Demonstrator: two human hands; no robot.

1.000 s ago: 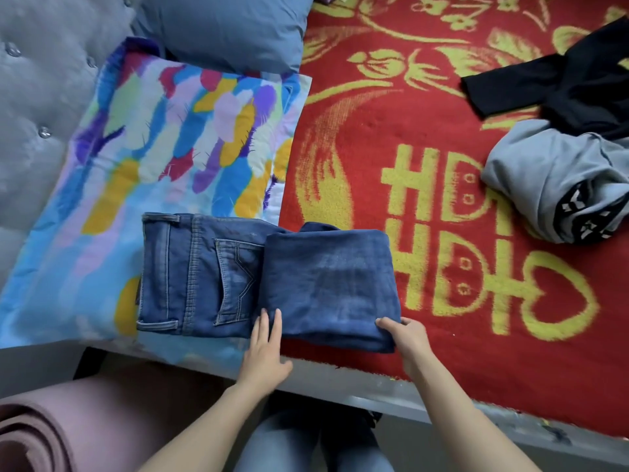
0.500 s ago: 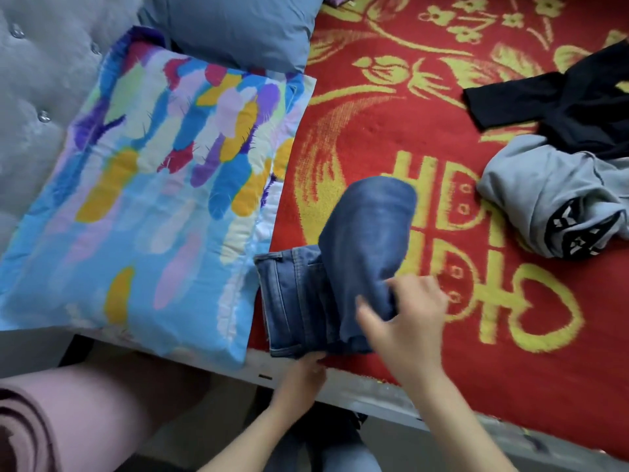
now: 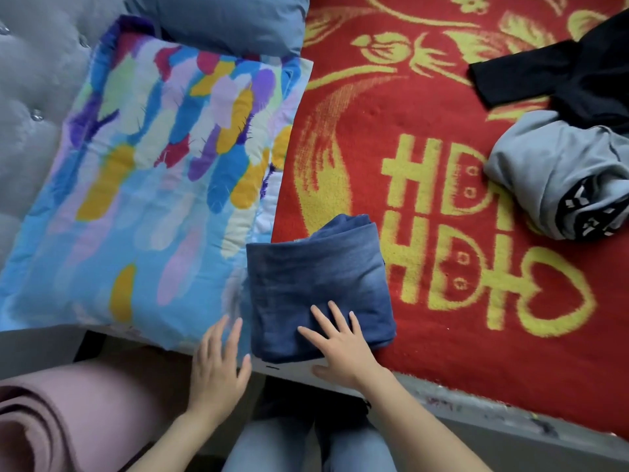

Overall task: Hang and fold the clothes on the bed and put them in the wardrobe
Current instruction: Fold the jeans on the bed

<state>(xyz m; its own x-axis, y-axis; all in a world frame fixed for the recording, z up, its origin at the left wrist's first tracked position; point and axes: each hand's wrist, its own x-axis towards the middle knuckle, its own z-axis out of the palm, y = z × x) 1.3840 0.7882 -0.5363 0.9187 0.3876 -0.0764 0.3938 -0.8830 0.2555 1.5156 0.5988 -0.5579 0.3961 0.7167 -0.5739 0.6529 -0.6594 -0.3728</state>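
Note:
A pair of blue jeans point(image 3: 316, 281) lies folded into a compact square at the near edge of the bed, on the red blanket point(image 3: 391, 107). My right hand point(image 3: 340, 349) rests flat on its near part, fingers spread and straight. My left hand point(image 3: 218, 362) hovers open just left of the jeans, fingers straight, over the pillow's corner and slightly blurred. A crumpled grey garment point(image 3: 551, 185) with a black patterned patch lies at the right, and a black garment point(image 3: 571, 76) lies behind it.
A multicoloured feather-print pillow point(image 3: 156, 178) lies left of the jeans, with a blue-grey pillow point(image 3: 221, 22) behind it and a tufted grey headboard point(image 3: 30, 107) at far left. A rolled pink mat point(image 3: 64, 420) stands beside my legs below the bed edge.
The jeans were folded over once more, from a long strip across the pillow into a compact square on the red blanket. Both hands let go and now lie flat, the right on top.

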